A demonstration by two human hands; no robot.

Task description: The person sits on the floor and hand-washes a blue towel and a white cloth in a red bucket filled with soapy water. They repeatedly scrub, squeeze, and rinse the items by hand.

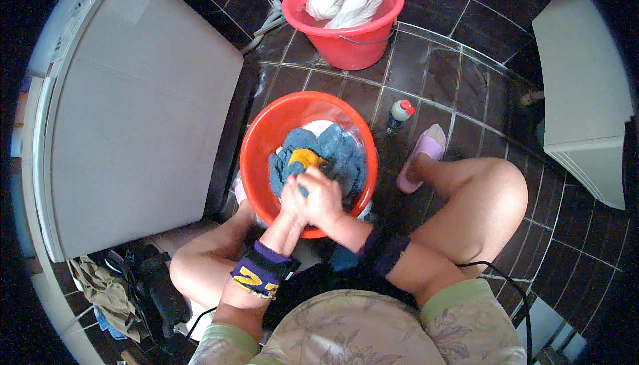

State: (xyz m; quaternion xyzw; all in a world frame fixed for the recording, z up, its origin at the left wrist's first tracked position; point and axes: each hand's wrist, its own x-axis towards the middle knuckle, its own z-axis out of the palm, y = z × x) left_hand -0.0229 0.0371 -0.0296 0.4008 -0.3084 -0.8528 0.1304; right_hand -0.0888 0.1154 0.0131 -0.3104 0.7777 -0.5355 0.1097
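An orange-red plastic basin [257,140] stands on the floor between my feet. In it lies bunched wet blue fabric [344,140] with a yellow patch [305,157], and some white [319,125] shows at the far side. My left hand [291,197] and my right hand [323,195] press together over the near part of the basin, gripping a bunched piece of the blue fabric between them. The fingers are slightly blurred. Hands and forearms hide part of the basin's near rim.
A pink bucket [349,48] holds white cloths [357,8] in water. A bottle with a red cap [401,111] stands right of the basin. A grey appliance-like cabinet [145,110] flanks the left; a pale fixture [584,95] is at right. Clothes [107,297] lie lower left. The dark floor tiles [409,73] look wet.
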